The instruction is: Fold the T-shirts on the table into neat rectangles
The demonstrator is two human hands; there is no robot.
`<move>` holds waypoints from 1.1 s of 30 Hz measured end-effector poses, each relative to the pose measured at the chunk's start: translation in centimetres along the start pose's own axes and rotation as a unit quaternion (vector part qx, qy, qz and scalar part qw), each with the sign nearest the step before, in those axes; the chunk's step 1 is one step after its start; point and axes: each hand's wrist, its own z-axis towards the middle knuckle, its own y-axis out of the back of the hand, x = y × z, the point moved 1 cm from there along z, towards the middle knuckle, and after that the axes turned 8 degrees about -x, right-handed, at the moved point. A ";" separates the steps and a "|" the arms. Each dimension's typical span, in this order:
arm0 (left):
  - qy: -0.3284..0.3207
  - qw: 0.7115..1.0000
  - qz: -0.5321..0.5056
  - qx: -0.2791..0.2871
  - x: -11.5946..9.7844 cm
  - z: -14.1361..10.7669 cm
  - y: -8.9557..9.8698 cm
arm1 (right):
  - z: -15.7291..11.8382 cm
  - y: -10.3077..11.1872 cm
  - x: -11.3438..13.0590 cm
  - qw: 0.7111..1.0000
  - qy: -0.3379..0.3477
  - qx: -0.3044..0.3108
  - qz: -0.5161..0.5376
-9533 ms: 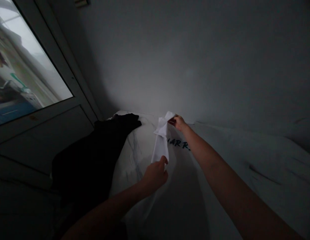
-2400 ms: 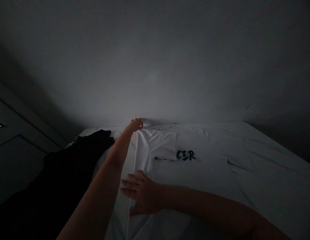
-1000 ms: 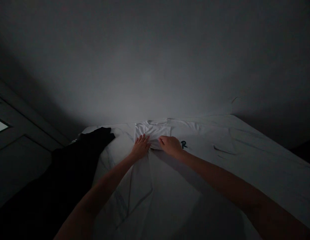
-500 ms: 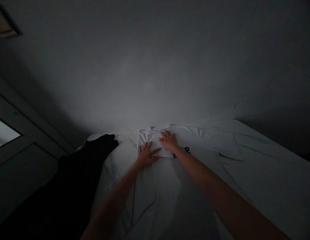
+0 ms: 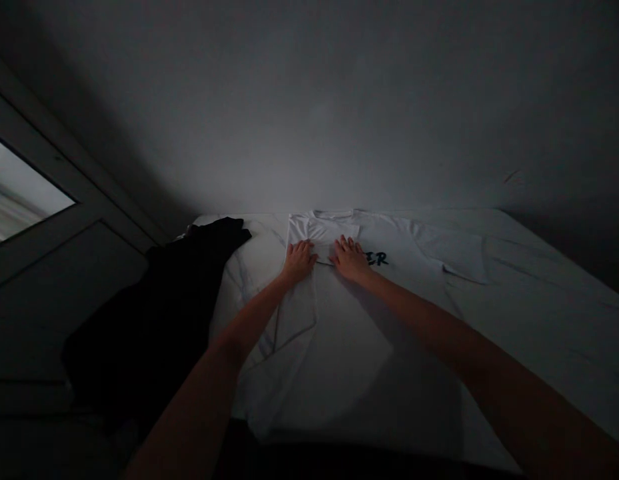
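A white T-shirt (image 5: 389, 313) lies spread on a marbled table, its collar toward the wall and dark lettering across the chest. The sleeve on the left is folded inward over the chest; the sleeve on the right lies stretched out. My left hand (image 5: 299, 260) rests on the folded part near the shirt's left edge, fingers apart. Beside it, my right hand (image 5: 352, 259) lies flat on the chest, covering some of the letters, its fingers spread. Neither hand grips the cloth.
A heap of black clothing (image 5: 164, 307) covers the left end of the table (image 5: 549, 313) and hangs over its edge. Behind the table rises a plain grey wall (image 5: 319, 120). A framed door with a glass pane (image 5: 19, 187) stands at the left.
The view has tilted down, showing the shirt's near end. My hands have moved down the chest, and more of the lettering shows beside my right hand.
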 end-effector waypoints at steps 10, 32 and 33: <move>-0.060 0.997 0.007 0.051 -3.1 -13.1 6.6 | -10.3 2.5 7.7 0.945 0.275 0.018 0.175; 0.010 0.972 -0.030 -0.232 -9.9 -32.2 9.9 | -19.0 7.7 11.5 0.872 0.471 -0.081 0.106; 0.013 0.969 -0.009 -0.245 -9.9 -32.5 9.6 | -19.7 8.1 11.7 0.863 0.483 -0.092 0.112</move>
